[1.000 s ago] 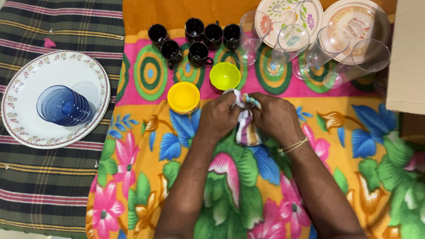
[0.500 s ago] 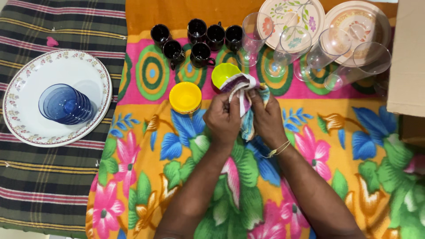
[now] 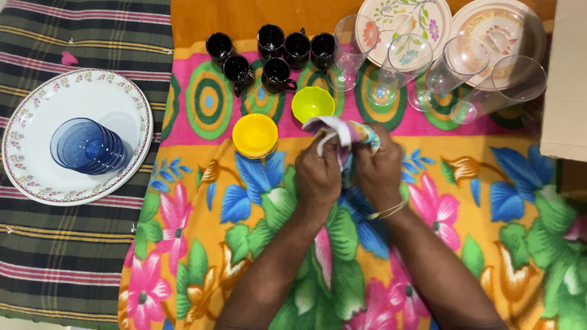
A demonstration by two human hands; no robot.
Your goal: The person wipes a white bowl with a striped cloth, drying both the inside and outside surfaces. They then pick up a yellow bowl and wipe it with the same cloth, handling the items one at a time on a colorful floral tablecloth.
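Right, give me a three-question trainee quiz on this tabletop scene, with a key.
1. True or false: both the left hand and the right hand grip the striped cloth.
2. How many small black cups stand at the far edge of the flowered cloth?
3. Where does the stack of blue bowls sit?
A. On the white plate with a flowered rim
B. Inside the green bowl
C. Beside the clear glasses

Key:
1. True; the cloth is bunched between the two hands.
2. Six.
3. A; the plate lies to the left on the dark striped cloth.
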